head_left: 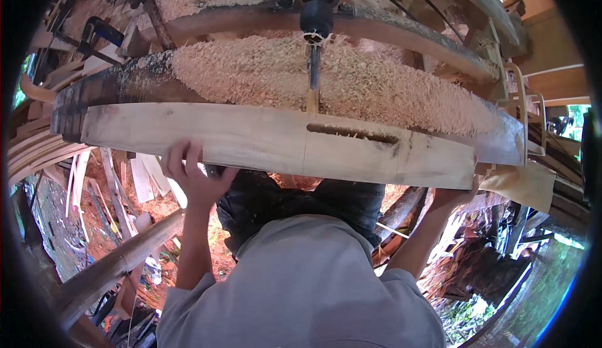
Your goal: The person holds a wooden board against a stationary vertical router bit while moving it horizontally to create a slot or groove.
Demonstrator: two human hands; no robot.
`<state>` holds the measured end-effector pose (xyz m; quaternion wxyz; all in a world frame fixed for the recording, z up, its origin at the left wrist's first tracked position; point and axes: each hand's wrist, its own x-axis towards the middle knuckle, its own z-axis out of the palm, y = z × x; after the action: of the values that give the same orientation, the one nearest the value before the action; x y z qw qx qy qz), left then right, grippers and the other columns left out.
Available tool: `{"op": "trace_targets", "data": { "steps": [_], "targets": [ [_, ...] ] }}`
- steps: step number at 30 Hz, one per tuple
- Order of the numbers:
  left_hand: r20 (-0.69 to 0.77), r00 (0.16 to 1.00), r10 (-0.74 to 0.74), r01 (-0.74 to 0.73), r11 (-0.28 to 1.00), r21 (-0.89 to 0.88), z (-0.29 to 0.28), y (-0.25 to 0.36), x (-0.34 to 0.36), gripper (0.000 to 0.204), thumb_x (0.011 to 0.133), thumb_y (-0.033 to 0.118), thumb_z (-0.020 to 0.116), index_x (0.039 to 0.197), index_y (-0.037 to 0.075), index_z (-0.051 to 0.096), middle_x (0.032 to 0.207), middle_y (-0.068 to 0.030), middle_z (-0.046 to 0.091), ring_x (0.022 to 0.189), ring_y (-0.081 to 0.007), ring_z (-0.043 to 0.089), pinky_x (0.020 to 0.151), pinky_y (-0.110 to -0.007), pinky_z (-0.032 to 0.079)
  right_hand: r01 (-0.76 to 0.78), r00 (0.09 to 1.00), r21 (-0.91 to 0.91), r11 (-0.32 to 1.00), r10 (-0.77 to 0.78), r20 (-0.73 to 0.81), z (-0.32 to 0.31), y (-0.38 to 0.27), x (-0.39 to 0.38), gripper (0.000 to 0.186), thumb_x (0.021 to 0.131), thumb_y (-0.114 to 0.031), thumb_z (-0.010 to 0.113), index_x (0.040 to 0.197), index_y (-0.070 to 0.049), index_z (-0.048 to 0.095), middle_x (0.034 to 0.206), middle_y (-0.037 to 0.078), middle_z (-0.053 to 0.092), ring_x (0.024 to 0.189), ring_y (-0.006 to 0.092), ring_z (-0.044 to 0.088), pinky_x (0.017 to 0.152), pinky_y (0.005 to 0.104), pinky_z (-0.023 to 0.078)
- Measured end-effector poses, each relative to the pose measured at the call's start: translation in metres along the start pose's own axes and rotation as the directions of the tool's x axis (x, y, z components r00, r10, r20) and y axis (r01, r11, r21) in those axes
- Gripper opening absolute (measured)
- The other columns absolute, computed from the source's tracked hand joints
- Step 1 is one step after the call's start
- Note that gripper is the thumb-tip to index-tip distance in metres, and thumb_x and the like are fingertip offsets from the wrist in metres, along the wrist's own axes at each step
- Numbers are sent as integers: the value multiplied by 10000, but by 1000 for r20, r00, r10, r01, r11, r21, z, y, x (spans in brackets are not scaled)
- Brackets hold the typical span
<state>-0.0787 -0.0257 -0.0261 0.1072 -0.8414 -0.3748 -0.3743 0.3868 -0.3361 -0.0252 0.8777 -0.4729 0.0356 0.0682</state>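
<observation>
A long pale wooden plank (251,131) lies across the front of a sawdust-covered bench, tilted so its right end is nearer me. An elongated slot (354,133) is cut into it, right of the middle. My left hand (199,172) grips the near edge left of centre, fingertips on the face. Around the lower right corner is my right hand (454,196), its fingers mostly hidden behind the wood. A drill bit (313,69) in a black chuck (316,16) points toward the plank's far edge, near the slot's left end; whether it touches the wood I cannot tell.
Thick wood shavings (251,65) cover the bench top (106,100). A clamp (103,34) sits at the far left. A round pole (125,254) slants along my left side. Boards (37,153) are stacked at the left, and scraps litter the ground. A metal bracket (519,103) stands at the right.
</observation>
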Motion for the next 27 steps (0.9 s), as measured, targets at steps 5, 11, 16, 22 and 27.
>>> {"op": "trace_targets", "data": {
  "steps": [5,11,16,22,27],
  "targets": [
    [202,803,-561,551,567,-612,-16,55,-54,474,927,262,681,1248,16,433,1191,-139,462,1119,-284,455,993,-458,382,-4,990,36,999,-1,138,-4,9,-5,652,973,-434,398,1506,-60,442,1542,195,432,1420,392,396,1184,559,291],
    [827,409,-387,433,-715,-549,2,69,-30,680,1032,623,357,1405,64,465,1345,-147,607,1225,-337,599,1057,-544,471,-91,968,78,993,70,243,6,11,-11,655,972,-438,412,1506,-60,436,1562,179,412,1441,383,366,1193,569,272],
    [883,292,-368,513,-719,-470,-8,65,0,613,1029,531,456,1411,52,470,1365,-174,596,1242,-341,598,967,-554,539,-75,891,-39,996,85,445,-61,13,20,633,954,-471,519,1454,-84,488,1516,123,475,1425,329,409,1165,543,336],
    [917,219,-333,583,-709,-397,-14,71,22,579,1032,436,519,1422,13,452,1324,-197,625,1182,-342,654,961,-544,568,-39,953,-295,955,124,275,-79,-32,70,623,1008,-398,433,1479,9,437,1476,224,491,1346,387,495,1130,549,380],
    [896,262,-357,589,-677,-442,-21,59,17,599,1025,431,541,1412,-18,456,1326,-188,628,1178,-323,658,969,-518,572,-405,703,-748,525,703,113,32,-59,85,671,1070,-508,348,1504,2,395,1473,197,493,1323,349,517,1130,473,398]
  ]
}}
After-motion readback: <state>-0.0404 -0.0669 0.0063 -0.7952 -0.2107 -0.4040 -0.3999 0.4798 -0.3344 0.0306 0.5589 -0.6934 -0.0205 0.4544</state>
